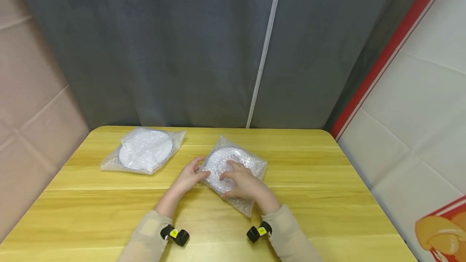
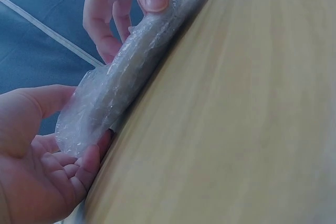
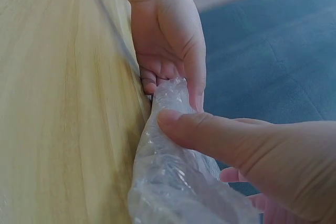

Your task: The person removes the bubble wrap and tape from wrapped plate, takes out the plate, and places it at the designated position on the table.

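Note:
A round white plate with a dark rim line, wrapped in clear bubble wrap (image 1: 229, 153), lies flat near the middle of the wooden table. My left hand (image 1: 188, 178) holds its left corner, thumb above and fingers tucked beneath, as the left wrist view shows. Over the top of the same packet, my right hand (image 1: 244, 181) is spread with loosely bent fingers. In the right wrist view the right thumb (image 3: 184, 127) rests on the packet's near edge. The other right fingers are partly hidden behind the wrap.
A second bubble-wrapped round white plate (image 1: 145, 148) lies at the table's back left. Behind the table (image 1: 313, 165) hangs a dark grey curtain (image 1: 174, 51) with a pale vertical strip. Light panels stand on both sides. Each sleeved forearm wears a black wrist camera (image 1: 174, 233).

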The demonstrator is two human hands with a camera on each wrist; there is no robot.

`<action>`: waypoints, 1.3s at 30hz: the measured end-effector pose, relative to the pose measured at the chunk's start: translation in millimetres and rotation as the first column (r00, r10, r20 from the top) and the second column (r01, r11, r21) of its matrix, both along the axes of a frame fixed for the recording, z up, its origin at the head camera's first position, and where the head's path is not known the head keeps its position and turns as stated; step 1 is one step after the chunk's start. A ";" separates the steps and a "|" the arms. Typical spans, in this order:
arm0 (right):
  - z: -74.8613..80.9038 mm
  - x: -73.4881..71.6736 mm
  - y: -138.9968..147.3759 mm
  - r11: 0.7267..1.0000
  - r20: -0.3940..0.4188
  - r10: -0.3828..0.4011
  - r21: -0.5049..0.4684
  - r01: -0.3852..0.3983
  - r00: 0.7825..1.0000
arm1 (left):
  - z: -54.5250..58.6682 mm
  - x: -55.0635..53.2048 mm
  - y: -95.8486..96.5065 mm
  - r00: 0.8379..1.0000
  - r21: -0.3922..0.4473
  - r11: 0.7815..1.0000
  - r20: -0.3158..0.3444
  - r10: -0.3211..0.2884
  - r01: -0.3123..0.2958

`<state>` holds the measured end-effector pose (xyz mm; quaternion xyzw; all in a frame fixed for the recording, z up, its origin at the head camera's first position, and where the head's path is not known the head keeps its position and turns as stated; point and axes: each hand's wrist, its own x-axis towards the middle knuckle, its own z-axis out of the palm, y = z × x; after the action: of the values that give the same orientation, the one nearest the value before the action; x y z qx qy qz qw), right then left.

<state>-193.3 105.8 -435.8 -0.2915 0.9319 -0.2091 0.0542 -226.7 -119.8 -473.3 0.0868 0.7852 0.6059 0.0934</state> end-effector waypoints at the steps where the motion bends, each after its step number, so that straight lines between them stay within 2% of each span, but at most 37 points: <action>1: 0.3 0.0 -0.2 1.000 -0.002 -0.001 -0.003 0.001 1.000 | 0.0 -0.1 0.3 1.000 0.003 1.000 0.003 0.001 -0.001; 15: 0.3 -2.5 -4.0 1.000 -0.064 0.002 0.004 -0.002 0.998 | 1.1 -0.6 -0.1 1.000 0.013 1.000 0.002 -0.009 0.009; 27: 0.3 -3.0 -4.4 1.000 -0.072 0.007 0.028 -0.005 0.997 | -2.5 -1.9 -1.5 1.000 0.021 1.000 -0.008 -0.009 0.009; 39: 1.4 -4.1 -0.9 1.000 -0.064 0.001 -0.028 -0.002 0.998 | -0.1 -0.8 -0.2 1.000 -0.001 1.000 0.002 -0.002 0.002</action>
<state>-197.4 104.8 -434.4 -0.2994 0.9299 -0.2125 0.0206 -227.5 -120.0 -473.4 0.0870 0.7855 0.6054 0.0948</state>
